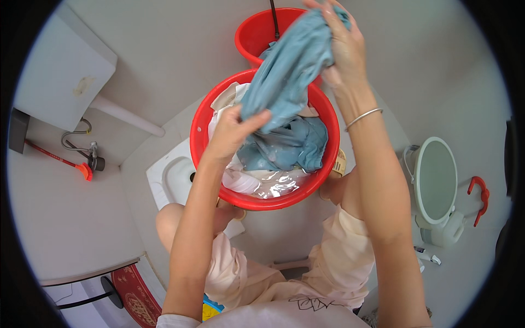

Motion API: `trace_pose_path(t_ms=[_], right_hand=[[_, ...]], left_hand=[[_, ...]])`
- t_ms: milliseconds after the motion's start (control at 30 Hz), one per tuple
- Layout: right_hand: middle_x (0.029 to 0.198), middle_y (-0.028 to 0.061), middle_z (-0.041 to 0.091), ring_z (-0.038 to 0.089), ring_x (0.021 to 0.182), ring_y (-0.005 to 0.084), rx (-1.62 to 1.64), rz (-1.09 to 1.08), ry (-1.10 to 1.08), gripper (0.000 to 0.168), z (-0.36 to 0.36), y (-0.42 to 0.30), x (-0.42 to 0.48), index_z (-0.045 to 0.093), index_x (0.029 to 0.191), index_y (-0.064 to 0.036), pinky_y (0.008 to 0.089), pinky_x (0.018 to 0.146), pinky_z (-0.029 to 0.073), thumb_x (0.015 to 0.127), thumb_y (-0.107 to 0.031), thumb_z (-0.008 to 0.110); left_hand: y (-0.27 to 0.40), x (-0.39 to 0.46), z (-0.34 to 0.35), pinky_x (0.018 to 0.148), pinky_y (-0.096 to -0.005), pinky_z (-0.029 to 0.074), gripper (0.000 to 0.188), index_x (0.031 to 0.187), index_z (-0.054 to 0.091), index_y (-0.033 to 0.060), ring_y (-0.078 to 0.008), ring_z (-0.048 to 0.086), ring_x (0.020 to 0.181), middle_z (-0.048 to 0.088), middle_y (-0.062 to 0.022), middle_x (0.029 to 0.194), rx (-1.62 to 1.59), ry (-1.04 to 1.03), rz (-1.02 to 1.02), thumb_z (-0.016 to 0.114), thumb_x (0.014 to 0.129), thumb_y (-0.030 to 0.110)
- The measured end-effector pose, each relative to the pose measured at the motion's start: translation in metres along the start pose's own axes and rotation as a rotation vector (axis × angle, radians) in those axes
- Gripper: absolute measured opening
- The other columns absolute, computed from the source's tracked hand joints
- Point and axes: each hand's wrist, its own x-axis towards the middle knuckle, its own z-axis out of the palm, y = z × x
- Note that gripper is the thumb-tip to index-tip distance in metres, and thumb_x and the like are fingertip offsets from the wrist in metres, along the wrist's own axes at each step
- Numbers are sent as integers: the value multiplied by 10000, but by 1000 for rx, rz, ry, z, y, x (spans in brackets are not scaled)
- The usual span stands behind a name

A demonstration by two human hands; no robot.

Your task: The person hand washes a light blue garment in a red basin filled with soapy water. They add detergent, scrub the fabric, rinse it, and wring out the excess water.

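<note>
A wet blue-grey cloth garment (283, 74) stretches between my two hands above a red plastic basin (197, 135). Its lower end is gripped by my left hand (233, 133), over the basin's left part. Farther up and to the right, my right hand (346, 45) grips the garment's upper end, near the picture's top edge. Inside the basin, more blue-grey fabric (303, 143) lies in water beside white fabric (240, 180). Behind the basin stands a red bucket (246, 37), partly hidden by the raised garment, with some blue-grey cloth in it.
A white squat toilet (174, 176) is set in the floor, left of the basin. To the right stand a pale bucket (435, 180) and a plastic jug (443, 231). A red-bristled brush (84, 170) is at the left, below a white cistern (69, 65).
</note>
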Motion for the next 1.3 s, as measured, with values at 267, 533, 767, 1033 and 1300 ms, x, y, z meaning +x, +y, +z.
trace_pose_path(t_ms=[267,533,767,1033,1300], right_hand=[[767,114,636,637,702,249,-888,-412,-226,165,29,106,-84,589,864,-51,374,631,506,826,-193,665],[603,92,556,562,538,307,-1219,-248,-96,263,25,98,-54,539,642,-68,402,503,432,829,-233,619],[641,132,546,532,532,308,-965,-630,-410,242,61,105,-141,509,615,-58,383,552,443,746,-134,697],[622,153,542,553,571,324,-1049,-460,-88,193,37,111,-85,551,695,-38,375,546,442,814,-152,653],[697,150,581,568,610,302,-1097,-221,-35,279,20,108,-51,564,766,-22,381,556,444,881,-270,619]], left_hand=[[4,21,-13,995,-370,456,552,1204,512,54,-208,513,1160,562,-70,1177,-879,282,109,470,937,536],[-2,10,21,825,-317,522,379,1099,579,125,-149,628,928,628,-15,1017,-879,285,-186,456,974,461],[-46,0,-19,834,-323,508,358,1098,597,87,-187,618,939,626,-35,954,-1049,-166,223,424,982,378],[1,0,14,822,-360,527,307,1073,603,85,-221,636,937,644,-50,1022,-904,367,-231,457,954,328],[7,-6,35,823,-318,519,326,1142,574,60,-195,632,906,630,-51,1008,-904,315,-303,438,982,310]])
